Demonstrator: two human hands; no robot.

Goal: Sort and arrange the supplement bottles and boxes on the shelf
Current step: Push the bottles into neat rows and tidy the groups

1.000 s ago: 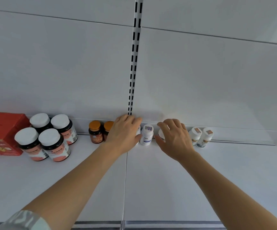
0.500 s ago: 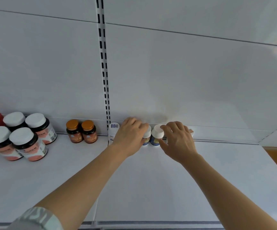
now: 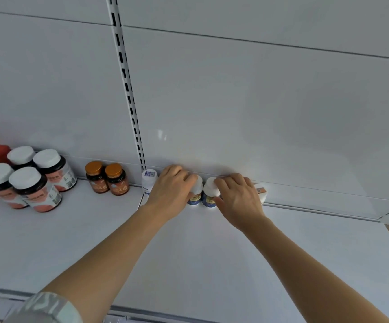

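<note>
both grips closed: left hand [image 3: 173, 191] and right hand [image 3: 239, 198] on two blue-labelled bottles [image 3: 208, 194]; four white-capped jars [image 3: 35, 190], two amber [image 3: 106, 178]

Both forearms are bare; a pale grey-green patterned sleeve [image 3: 46, 307] covers the left upper arm.

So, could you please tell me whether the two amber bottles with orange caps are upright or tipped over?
Upright: both amber bottles stand on their bases on the shelf, caps on top.
</note>
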